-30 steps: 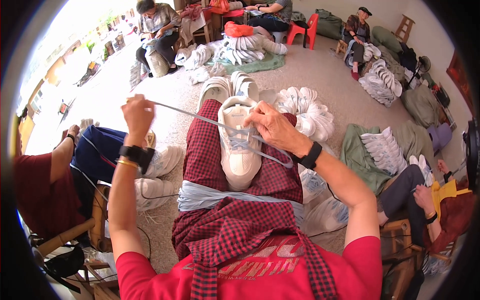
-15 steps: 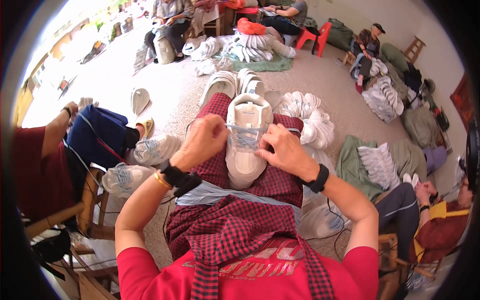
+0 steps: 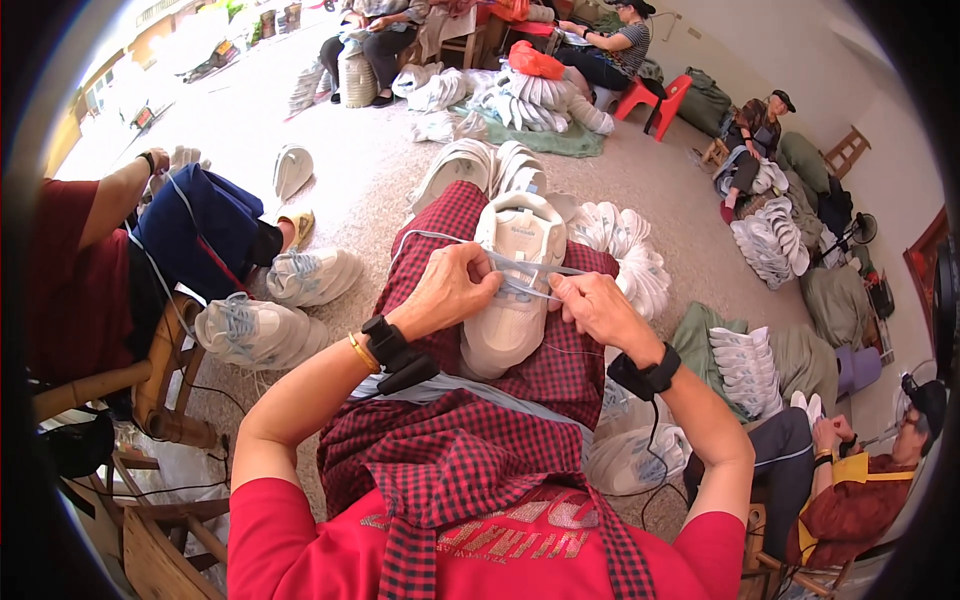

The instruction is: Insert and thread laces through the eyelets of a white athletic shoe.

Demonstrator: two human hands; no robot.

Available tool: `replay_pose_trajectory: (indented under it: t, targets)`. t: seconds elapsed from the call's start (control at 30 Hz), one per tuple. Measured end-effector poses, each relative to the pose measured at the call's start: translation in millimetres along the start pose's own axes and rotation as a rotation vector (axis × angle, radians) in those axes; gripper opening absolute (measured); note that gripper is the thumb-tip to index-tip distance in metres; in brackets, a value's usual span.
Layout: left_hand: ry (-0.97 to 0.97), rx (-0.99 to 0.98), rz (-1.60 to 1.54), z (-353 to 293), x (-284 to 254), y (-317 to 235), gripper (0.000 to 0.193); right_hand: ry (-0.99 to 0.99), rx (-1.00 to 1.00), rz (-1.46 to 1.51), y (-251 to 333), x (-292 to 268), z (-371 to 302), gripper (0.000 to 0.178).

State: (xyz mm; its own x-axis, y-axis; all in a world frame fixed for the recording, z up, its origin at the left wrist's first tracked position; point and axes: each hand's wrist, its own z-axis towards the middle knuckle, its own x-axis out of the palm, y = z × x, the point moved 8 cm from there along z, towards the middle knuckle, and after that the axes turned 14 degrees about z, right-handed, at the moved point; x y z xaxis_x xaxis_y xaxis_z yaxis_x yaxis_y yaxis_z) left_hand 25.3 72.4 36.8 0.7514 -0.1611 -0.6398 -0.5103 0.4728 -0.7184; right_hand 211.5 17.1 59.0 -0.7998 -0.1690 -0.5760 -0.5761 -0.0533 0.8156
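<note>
Laces [image 3: 515, 287], flat and pale-blue, crossed a round-toed shoe [image 3: 503, 335]; I saw the left hand [image 3: 450, 290] and right hand [image 3: 598, 308] pinching them.

A red plastic chair [image 3: 674, 102] stands beside a dark green sack [image 3: 706, 106], an orange bag [image 3: 537, 61] left of them.

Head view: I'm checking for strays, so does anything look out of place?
Upper left, one white, oval, shoe-like piece lies alone on the pale speckled floor, apart from the heaped white shoes, so it looks stray.
</note>
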Motion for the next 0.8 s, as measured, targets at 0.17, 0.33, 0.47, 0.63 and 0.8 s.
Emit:
replay_pose_trajectory:
  t: [0.17, 0.33, 0.47, 0.63, 0.8]
  targets:
    - [-0.019, -0.003, 0.002, 1, 2, 4, 0.025, 0.03, 0.005, 0.079, 7, 16, 8, 0.049]
    - [-0.035, 0.009, -0.001, 0, 2, 3, 0.026, -0.009, -0.166, -0.082, 1, 4, 10, 0.038]
    - [-0.051, -0.005, 0.017, 0, 3, 4, 0.026, -0.145, -0.393, -0.109, 22, -2, -1, 0.023]
    - [-0.066, -0.011, 0.014, -2, 0, 5, 0.028, -0.253, -0.615, -0.38, 53, 5, -23, 0.017]
    - [-0.044, -0.034, 0.005, 1, 2, 6, 0.028, -0.457, -0.71, -0.252, 58, -11, -27, 0.021]
